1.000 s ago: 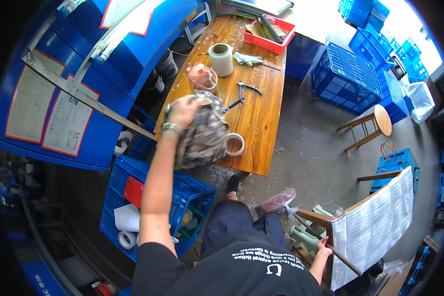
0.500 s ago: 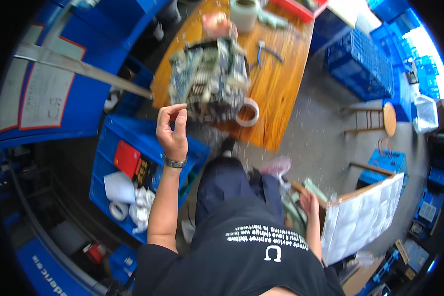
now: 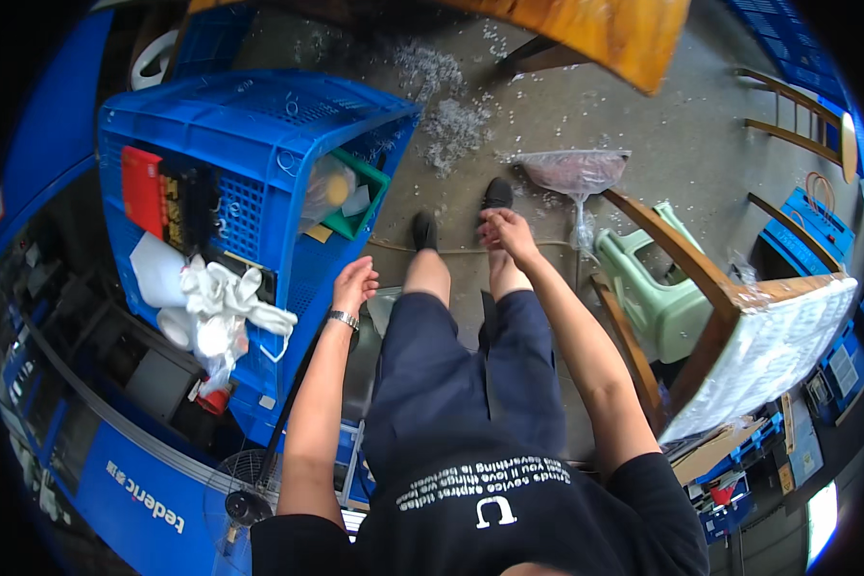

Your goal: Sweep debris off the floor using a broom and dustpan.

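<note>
My left hand (image 3: 356, 284), with a metal watch on its wrist, hangs beside the open side of a blue plastic crate (image 3: 269, 125). Its fingers are loosely bent and apart, with nothing seen in them. Ahead of my right knee is my right hand (image 3: 510, 234), also loosely bent; I see nothing in it. White gloves (image 3: 223, 302) and a red box (image 3: 141, 190) lie on the crate, and a green bin (image 3: 367, 192) shows within it. To the right of my right hand, a pinkish thing in clear plastic (image 3: 574, 171) rests on the floor.
A pale green plastic stool (image 3: 664, 302) stands at right, beside a wooden-framed seat with a white wrapped top (image 3: 768, 346). Part of a wooden table (image 3: 605, 34) crosses the top. White shavings (image 3: 451, 125) litter the floor. A fan (image 3: 247, 507) is at lower left.
The view has tipped down, so the tabletop and the bundle on it are out of sight. My left hand has dropped from near the bundle; my right hand has come from the right to the middle.
</note>
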A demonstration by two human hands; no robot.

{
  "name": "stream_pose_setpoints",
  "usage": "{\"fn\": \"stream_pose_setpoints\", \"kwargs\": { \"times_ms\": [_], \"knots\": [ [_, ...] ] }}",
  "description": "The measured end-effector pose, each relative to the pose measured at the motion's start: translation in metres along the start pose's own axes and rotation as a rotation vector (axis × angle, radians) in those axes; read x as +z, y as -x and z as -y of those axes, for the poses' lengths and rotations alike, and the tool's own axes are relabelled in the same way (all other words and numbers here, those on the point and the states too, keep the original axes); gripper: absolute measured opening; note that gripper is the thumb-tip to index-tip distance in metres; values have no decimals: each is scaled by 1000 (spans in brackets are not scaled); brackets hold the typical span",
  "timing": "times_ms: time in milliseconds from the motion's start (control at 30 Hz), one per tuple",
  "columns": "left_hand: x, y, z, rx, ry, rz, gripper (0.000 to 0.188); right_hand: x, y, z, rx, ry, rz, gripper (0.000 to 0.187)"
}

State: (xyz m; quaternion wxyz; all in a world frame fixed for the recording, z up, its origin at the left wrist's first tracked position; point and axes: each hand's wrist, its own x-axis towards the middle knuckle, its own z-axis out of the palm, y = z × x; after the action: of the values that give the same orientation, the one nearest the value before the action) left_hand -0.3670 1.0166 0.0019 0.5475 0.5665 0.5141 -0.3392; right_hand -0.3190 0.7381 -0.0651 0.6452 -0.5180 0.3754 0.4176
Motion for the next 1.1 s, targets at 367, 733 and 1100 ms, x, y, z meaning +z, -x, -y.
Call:
{"fn": "stream_pose_setpoints", "kwargs": {
  "times_ms": [367, 733, 1100],
  "knots": [
    [-155, -328, 11, 888, -716, -1198, 48, 161, -301, -203, 126, 324, -67, 53],
    [-207, -472, -84, 519, -1221, -669, 58, 172, -379, -239, 27, 160, -74, 41],
    [-146, -542, 15, 347, -1288, -883, 38, -58, -263, -164, 92, 125, -138, 31]
  ]
}}
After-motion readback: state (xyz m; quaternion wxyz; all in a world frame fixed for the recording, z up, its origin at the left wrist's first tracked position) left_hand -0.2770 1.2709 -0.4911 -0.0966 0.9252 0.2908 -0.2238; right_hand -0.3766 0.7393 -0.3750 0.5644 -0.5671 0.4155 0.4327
